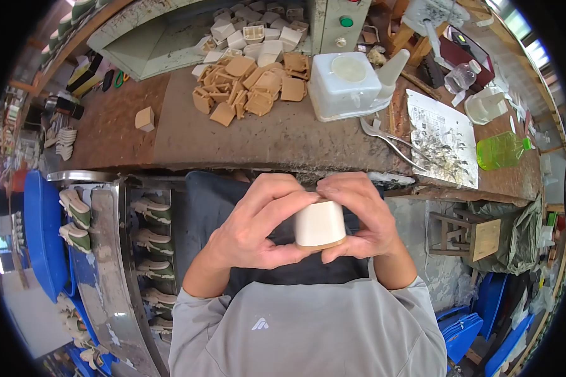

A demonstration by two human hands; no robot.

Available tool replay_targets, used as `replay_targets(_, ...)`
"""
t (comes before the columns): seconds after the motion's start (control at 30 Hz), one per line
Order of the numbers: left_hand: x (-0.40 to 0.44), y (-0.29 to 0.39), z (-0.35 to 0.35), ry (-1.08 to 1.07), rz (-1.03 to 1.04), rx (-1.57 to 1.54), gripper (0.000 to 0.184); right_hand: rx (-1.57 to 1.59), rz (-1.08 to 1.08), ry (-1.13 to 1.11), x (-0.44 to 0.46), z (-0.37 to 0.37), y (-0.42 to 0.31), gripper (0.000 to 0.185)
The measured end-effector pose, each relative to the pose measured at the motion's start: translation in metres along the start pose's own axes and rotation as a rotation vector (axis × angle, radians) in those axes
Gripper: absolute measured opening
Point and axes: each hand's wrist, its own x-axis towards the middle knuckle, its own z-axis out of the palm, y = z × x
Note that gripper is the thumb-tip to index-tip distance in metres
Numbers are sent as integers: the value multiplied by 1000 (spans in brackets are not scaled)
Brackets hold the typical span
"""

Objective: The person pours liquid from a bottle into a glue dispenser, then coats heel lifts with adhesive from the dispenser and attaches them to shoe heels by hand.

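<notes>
A cream-white block-shaped piece (319, 224) with a tan layer along its lower edge is held in front of my chest, over my lap. My left hand (262, 223) grips it from the left, thumb at the bottom and fingers at the top. From the right, my right hand (361, 217) holds the same piece, its thumb pressed at the tan edge. Beyond the bench edge lie a heap of tan flat parts (251, 85) and a pile of white block pieces (255, 34).
On the bench (188, 141) stand a white plastic container (346, 85), pliers (393, 143), a stained paper sheet (443, 135), a green liquid bottle (502, 151) and a single block (144, 119). Racks with shoes (153, 240) are at left, a wooden stool (484, 239) at right.
</notes>
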Motion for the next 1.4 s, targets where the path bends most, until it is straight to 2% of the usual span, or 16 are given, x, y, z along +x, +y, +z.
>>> replay_targets(0.17,0,1,7,72,-4,-133,62,151,3,34,-7,11,4,81)
replay_targets(0.27,-9,-11,18,103,-80,-170,61,284,141,118,-17,21,11,81)
replay_targets(0.37,-5,-13,18,83,-149,-154,67,567,241,209,-27,27,23,87)
replay_targets(0.47,5,-2,9,82,-113,-111,71,891,181,239,-22,27,24,90)
replay_targets(0.57,2,-2,6,107,-7,-41,68,897,143,181,-19,31,27,90)
replay_targets(0.77,3,10,2,108,7,-72,69,953,79,98,-21,31,31,92)
replay_targets(0.9,-1,13,3,121,-6,-113,66,887,217,114,-24,27,21,91)
replay_targets(1.0,-7,14,1,152,-80,-94,64,388,163,19,-12,10,10,86)
replay_targets(1.1,-6,22,-6,2,-54,85,64,113,59,23,-2,4,-5,79)
replay_targets(1.23,-4,29,-10,23,-28,182,64,63,12,82,9,9,-19,72)
replay_targets(1.4,-12,29,-8,21,-64,51,62,-32,-15,117,14,10,-31,70)
